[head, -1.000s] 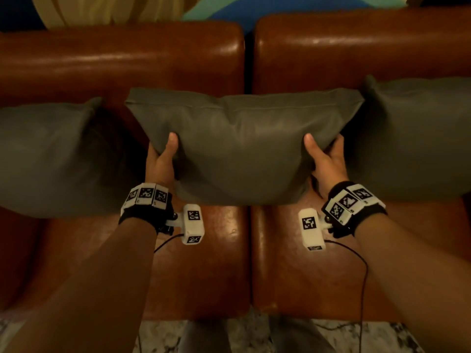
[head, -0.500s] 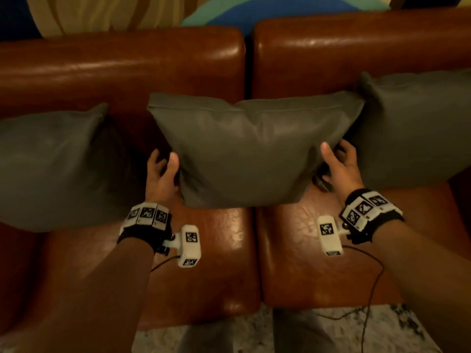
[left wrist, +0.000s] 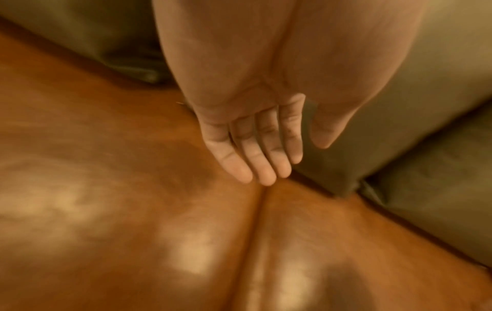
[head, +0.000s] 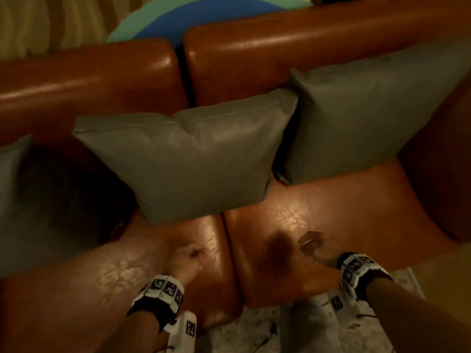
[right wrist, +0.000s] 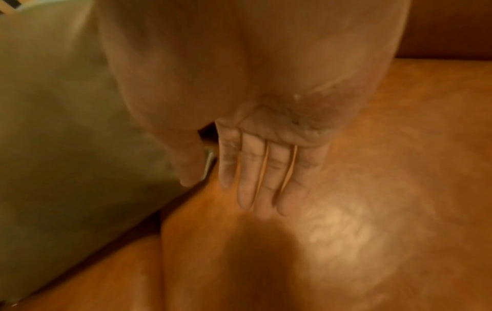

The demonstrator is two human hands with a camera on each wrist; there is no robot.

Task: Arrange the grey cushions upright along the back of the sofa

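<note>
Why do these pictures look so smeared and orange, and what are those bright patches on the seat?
Head view: dim warm light, both hands, left and right, smeared by motion; pale patches are glare on the shiny brown leather sofa seat. Wrist views: soft blur throughout, same glare; the grey cushions look greenish.

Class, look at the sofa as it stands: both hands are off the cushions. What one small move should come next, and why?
Probably reach to the left cushion and check that it stands upright. The middle cushion and right cushion already lean on the sofa back, the left hand and right hand hold nothing, and only the left cushion's edge shows.
</note>
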